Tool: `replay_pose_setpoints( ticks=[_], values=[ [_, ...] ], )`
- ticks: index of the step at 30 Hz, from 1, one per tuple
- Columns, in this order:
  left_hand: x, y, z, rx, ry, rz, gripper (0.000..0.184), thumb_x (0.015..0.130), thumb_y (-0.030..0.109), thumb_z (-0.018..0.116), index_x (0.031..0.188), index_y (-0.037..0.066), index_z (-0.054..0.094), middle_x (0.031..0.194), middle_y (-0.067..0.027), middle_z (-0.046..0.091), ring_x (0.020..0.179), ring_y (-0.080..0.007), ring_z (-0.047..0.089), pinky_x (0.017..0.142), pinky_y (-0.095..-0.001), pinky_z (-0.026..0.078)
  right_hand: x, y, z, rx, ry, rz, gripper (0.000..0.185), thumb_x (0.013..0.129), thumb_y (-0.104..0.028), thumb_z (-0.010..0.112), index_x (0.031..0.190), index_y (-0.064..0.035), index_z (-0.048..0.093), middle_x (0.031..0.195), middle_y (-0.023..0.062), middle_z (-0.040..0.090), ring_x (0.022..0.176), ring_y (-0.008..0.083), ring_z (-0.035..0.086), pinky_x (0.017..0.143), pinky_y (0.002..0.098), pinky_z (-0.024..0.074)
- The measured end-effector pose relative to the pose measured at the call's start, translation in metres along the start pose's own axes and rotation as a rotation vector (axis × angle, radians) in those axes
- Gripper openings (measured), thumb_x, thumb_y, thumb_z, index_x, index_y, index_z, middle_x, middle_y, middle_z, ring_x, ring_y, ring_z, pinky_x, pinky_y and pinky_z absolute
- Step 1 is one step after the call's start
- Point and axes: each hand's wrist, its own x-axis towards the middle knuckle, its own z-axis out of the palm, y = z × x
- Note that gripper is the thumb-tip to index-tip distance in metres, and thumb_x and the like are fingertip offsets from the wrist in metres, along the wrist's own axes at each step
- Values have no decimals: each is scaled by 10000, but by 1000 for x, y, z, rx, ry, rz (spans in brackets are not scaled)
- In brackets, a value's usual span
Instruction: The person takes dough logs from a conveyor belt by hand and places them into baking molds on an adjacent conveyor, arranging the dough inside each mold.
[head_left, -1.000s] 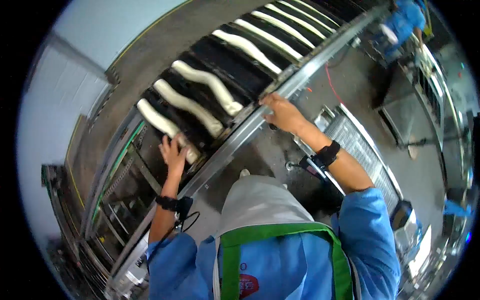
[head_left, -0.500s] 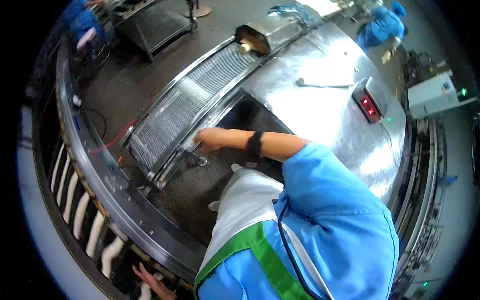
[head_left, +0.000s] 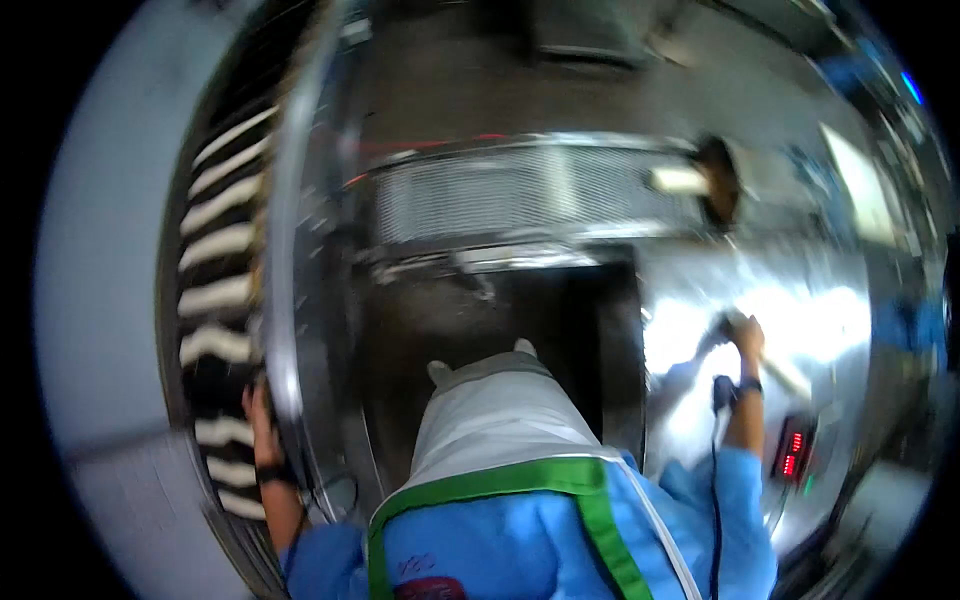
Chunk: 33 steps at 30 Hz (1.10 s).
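Observation:
On the steel table, my right hand [head_left: 748, 338] is closed over one end of a long white dough-like strip [head_left: 788, 376]. Motion blur softens the grip, but the fingers curl round the strip. Far to the left, my left hand [head_left: 258, 412] reaches over the metal rail with its fingers stretched out and nothing seen in them. It lies beside a dark gap in a row of similar white strips [head_left: 222, 294] on the side conveyor.
A mesh conveyor belt [head_left: 480, 198] runs across ahead, with a white roll-like piece [head_left: 680, 181] at its hooded right end. A display with red digits [head_left: 793, 455] stands on the steel table [head_left: 690, 290]. The metal rail [head_left: 287, 330] borders the left side.
The view has swung round to the left. My right hand has gone from beside the mesh belt to the strip on the table. My left hand is now further forward along the row.

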Motion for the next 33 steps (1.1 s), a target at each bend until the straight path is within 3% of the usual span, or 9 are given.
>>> replay_pose_setpoints(
  ticks=[1,5,10,16,19,25,28,30,33],
  values=[
    [-6,0,2,-14,16,78,619,767,291,508,1247,35,213,1200,-124,354,1069,-224,366,877,-322,314,34,23,20,-183,148,-704,273,670,-243,561,840,-31,523,730,152,567,648,302,543,601,356,448],
    [52,-51,-19,382,161,251,606,711,415,494,1168,31,388,1221,-175,341,1132,-276,312,934,-310,223,19,-50,-120,919,-325,-210,456,696,-83,561,1114,-2,397,698,42,525,461,106,461,366,225,368],
    [85,-87,-16,620,268,70,670,659,527,472,1231,229,288,1300,-207,170,1202,-388,63,947,-454,-20,-48,-188,-257,1220,-232,-454,426,652,-87,577,1036,13,421,884,100,510,645,136,514,490,230,428],
    [70,-76,-28,647,203,141,548,719,442,490,1193,214,336,1304,-181,175,1185,-422,93,956,-465,32,-136,-373,-357,1068,-97,-1419,565,564,-404,679,907,-5,473,918,147,508,787,204,508,662,301,418],
    [37,-49,-38,481,199,229,425,749,340,511,1121,156,422,1240,-190,296,1151,-325,266,891,-366,259,-202,-481,-403,1203,-186,-1864,412,592,-309,661,824,-12,494,912,161,509,822,247,501,703,317,393],
    [23,-46,-50,244,355,398,290,776,192,502,1047,93,477,1174,-175,388,1027,-289,434,753,-306,386,-321,-633,-381,1032,-384,-2386,225,627,-25,574,845,-21,518,990,141,479,893,269,496,759,314,416],
    [17,-34,-46,221,373,304,269,778,143,476,1033,58,471,1133,-169,429,999,-299,454,776,-306,380,-376,-702,-315,635,-387,-2770,539,532,87,526,1035,-90,448,1200,142,330,1007,291,426,779,347,417],
    [21,-41,-50,365,564,365,260,762,97,458,1017,51,474,1119,-177,433,994,-311,450,791,-322,375,-397,-733,-242,360,-72,-2719,585,600,51,488,1155,-102,387,1269,165,207,1065,332,362,863,369,357],
    [15,-33,-55,382,606,319,244,752,82,452,993,69,487,1018,-170,484,893,-328,480,765,-355,379,-398,-739,-228,335,-414,-2702,585,623,30,486,1181,-94,362,1260,190,208,1070,331,356,861,374,352]
  ],
)
